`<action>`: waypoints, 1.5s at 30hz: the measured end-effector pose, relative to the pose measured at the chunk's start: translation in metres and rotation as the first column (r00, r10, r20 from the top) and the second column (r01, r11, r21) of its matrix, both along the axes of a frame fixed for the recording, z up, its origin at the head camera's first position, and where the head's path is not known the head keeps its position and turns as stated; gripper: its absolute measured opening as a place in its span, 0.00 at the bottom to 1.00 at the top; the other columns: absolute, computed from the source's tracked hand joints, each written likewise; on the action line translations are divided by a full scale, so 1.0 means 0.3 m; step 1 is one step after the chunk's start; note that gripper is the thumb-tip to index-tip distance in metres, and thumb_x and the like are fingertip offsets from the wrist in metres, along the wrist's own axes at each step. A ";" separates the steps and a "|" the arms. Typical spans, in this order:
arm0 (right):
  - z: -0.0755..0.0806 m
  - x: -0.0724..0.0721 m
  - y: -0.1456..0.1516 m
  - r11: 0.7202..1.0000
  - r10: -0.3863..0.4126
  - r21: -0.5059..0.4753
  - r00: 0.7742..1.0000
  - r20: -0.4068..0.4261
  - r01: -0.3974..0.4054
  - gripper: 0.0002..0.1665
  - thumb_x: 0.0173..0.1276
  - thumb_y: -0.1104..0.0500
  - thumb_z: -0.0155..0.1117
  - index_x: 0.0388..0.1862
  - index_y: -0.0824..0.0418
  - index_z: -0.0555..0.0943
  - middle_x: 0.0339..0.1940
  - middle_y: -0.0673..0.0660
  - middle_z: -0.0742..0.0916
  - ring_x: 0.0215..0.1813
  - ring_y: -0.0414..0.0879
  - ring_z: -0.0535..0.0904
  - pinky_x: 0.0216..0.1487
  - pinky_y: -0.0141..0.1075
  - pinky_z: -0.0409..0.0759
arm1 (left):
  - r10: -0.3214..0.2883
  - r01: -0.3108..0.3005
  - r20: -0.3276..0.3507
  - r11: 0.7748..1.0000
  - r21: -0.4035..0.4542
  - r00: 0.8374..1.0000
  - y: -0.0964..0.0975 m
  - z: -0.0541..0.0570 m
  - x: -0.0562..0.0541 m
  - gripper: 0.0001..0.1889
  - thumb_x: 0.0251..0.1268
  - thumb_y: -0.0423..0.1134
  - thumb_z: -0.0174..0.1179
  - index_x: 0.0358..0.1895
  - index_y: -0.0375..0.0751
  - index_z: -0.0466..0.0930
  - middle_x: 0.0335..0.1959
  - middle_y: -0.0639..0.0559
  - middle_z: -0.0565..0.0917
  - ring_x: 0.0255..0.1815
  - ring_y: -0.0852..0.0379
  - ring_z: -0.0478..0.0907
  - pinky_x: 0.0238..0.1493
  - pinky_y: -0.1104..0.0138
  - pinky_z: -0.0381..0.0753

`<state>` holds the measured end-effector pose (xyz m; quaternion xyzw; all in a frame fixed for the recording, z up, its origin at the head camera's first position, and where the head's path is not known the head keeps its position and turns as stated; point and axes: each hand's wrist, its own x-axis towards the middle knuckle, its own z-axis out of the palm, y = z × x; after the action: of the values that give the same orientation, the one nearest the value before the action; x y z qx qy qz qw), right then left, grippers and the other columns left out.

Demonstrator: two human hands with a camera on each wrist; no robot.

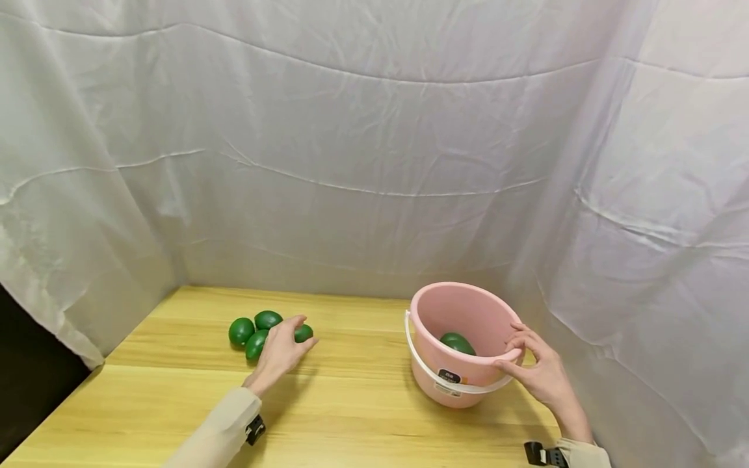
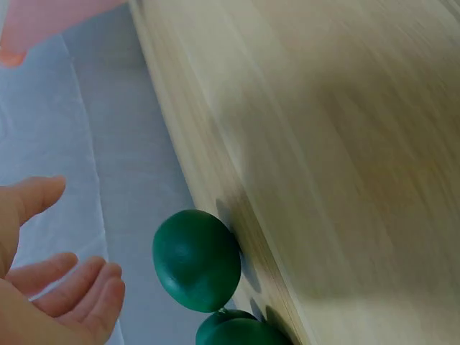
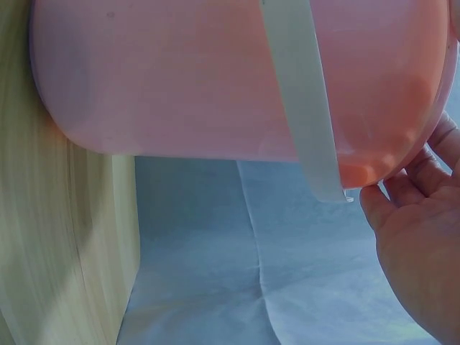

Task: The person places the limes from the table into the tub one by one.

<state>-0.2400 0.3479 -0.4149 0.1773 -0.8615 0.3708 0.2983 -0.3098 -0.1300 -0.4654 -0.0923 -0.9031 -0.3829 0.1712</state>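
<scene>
On the tabletop (image 1: 363, 396), left part: four green fruits (image 1: 241, 332) in view, three grouped close together, the fourth slightly to their right; the left hand partly covers two of the four.
Inside the bucket (image 1: 426, 353): one more fruit (image 1: 457, 342) shows, low down, partly hidden by the near rim; whether others lie under it cannot be told.
Fruits in sight: five, four out and one in.
Left hand (image 1: 283, 346): over the group, grip loosely open, thumb well apart from the bent fingers, nothing held; the left wrist view shows a gap between the fingertips and the nearest fruit.
Right hand (image 1: 541, 368): grip closed on the bucket's rim at its right side, thumb outside, fingers over the edge.
Bucket: one, pink, standing mouth up on the right part of the tabletop, well apart from the group.
Handle (image 1: 430, 372): one, white, hanging down across the bucket's front, by the stickers (image 1: 449, 376).
Sleeves (image 1: 218, 430): two, pale, one per arm.
Black straps (image 1: 255, 429): two, one at each wrist.
Cloth (image 1: 363, 143): pale, creased, hanging behind and at both sides.
</scene>
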 end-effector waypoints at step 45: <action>0.008 0.005 -0.001 0.999 -0.031 0.023 0.999 0.041 0.030 0.18 0.46 0.62 0.82 0.30 0.53 0.79 0.54 0.59 0.81 0.67 0.21 0.63 0.63 0.13 0.55 | 0.004 0.041 0.185 0.971 -0.236 0.983 0.032 -0.055 -0.118 0.28 0.57 0.32 0.70 0.62 0.33 0.76 0.60 0.33 0.76 0.57 0.37 0.77 0.53 0.48 0.79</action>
<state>-0.2384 0.3476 -0.4127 0.1598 -0.8742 0.3602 0.2837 -0.3451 -0.1204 -0.4820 -0.0849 -0.9537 -0.2798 0.0710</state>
